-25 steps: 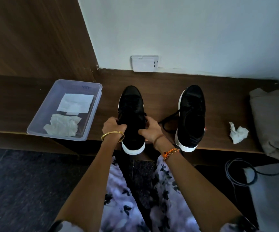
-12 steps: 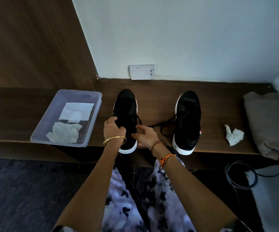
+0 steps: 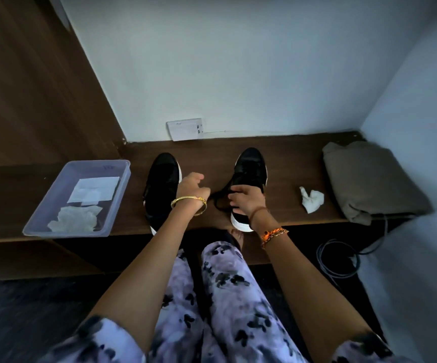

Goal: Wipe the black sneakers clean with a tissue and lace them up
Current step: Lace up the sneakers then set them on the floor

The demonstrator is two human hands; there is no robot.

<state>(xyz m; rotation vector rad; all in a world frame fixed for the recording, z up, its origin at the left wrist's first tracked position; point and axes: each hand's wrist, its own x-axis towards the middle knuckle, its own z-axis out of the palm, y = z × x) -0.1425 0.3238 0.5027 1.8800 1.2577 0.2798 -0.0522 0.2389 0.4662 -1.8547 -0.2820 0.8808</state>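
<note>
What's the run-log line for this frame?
phase: lacing | right hand: on right sneaker, at loose lace | left hand: above left sneaker, empty | used tissue: on shelf

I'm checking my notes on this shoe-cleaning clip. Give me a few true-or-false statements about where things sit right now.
1. The right hand rests on the right sneaker. True.
2. The plastic tray sits right of both sneakers. False: it sits to their left, beside the left sneaker.
3. A crumpled tissue lies on the shelf between the right sneaker and the folded cloth. True.
4. The left hand holds the crumpled tissue. False: that tissue lies apart from both hands.
</note>
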